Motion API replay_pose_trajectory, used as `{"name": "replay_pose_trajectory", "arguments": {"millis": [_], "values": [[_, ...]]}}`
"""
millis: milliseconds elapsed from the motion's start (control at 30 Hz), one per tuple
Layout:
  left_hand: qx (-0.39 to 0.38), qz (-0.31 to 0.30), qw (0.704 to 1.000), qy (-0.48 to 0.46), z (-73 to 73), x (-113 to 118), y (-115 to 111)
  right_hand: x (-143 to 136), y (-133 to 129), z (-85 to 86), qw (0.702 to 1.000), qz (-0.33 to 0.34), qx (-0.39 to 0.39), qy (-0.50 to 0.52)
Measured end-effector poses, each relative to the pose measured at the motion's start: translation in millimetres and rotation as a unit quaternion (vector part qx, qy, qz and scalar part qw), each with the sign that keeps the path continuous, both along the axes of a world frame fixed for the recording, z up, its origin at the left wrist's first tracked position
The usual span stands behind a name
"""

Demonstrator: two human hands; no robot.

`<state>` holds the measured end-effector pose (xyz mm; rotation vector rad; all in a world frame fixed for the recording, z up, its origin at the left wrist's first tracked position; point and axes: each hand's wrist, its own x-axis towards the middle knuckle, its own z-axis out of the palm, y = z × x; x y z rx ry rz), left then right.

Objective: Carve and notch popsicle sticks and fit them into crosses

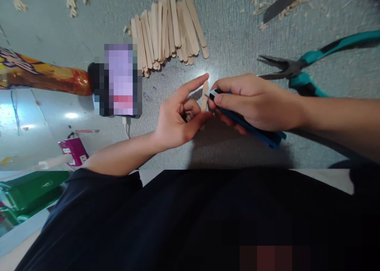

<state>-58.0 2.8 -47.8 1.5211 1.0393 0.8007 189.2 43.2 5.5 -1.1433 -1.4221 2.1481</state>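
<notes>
Between the thumb and curled fingers of my left hand (181, 118) stands a wooden craft stick (204, 97), roughly upright in the view. The left index finger stretches out past the stick's upper end. My right hand (252, 101) is wrapped round a blue utility knife (249, 124). The knife's tip points left and meets the edge of the stick, or comes very close to it. How much blade is out is too small to tell. Beyond my hands lies a row of overlapping craft sticks (163, 29).
Long-nose pliers (297, 69) with teal handles lie to the right. A dark blade (283, 4) rests among wood shavings at the far right. On the left are a phone (120, 81) with a blurred screen, an orange drink bottle (50, 73) and a purple power adapter (74, 150).
</notes>
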Motion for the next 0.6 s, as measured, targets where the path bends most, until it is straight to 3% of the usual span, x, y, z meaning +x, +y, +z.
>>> {"name": "replay_pose_trajectory", "arguments": {"millis": [333, 600], "values": [[0.015, -0.008, 1.0, -0.022, 3.7, 2.2, 0.9, -0.3, -2.0, -3.3, 0.996, 0.029, 0.073, -0.031], [0.002, -0.017, 1.0, 0.002, 6.2, 0.5, 0.4, 3.6, 0.6, -2.5, 0.995, 0.065, 0.08, -0.013]]}}
